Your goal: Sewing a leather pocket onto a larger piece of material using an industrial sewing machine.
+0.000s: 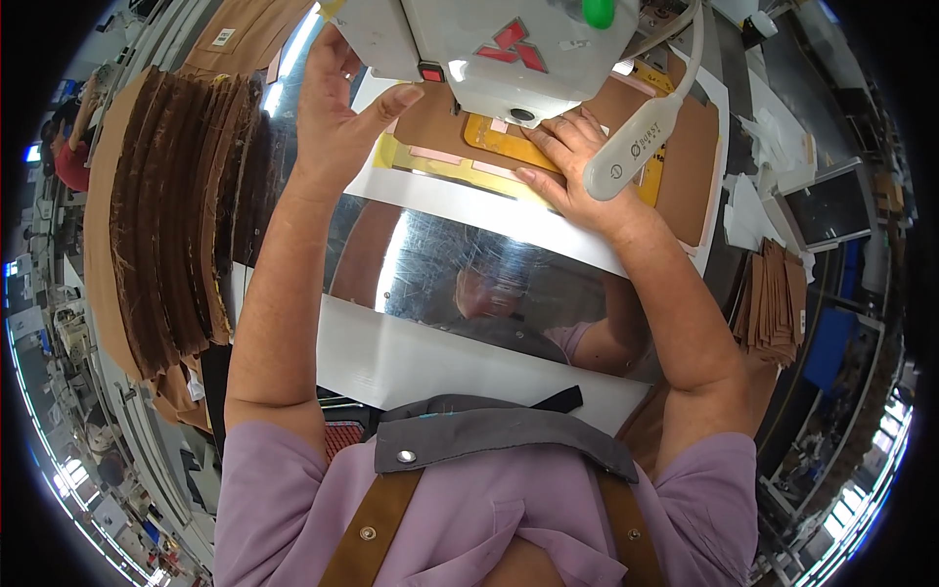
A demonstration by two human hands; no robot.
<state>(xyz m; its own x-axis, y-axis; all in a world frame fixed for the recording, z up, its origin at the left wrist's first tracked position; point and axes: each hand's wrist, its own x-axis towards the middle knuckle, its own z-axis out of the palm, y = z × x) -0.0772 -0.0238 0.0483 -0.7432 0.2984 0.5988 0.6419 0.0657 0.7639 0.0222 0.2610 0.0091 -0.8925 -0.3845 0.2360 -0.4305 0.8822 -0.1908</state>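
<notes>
A white sewing machine head (489, 59) with a red emblem hangs over the work. My left hand (342, 117) is raised beside its left side, thumb stretched out and apart from the fingers, whose tips are partly hidden. I see nothing held in it. My right hand (582, 171) lies flat, fingers spread, on a yellow template frame (504, 144) and the brown fabric (430, 115) beneath. A white lamp (626, 152) on a bent neck covers part of this hand. Pale yellow strips (460, 168) edge the fabric on the near side.
A shiny metal plate (469, 264) lies before me. On the left stands a thick stack of brown fabric pieces (176, 215). Another brown bundle (773, 303) is at the right, below a dark screen (829, 208). A person in red (71, 161) is far left.
</notes>
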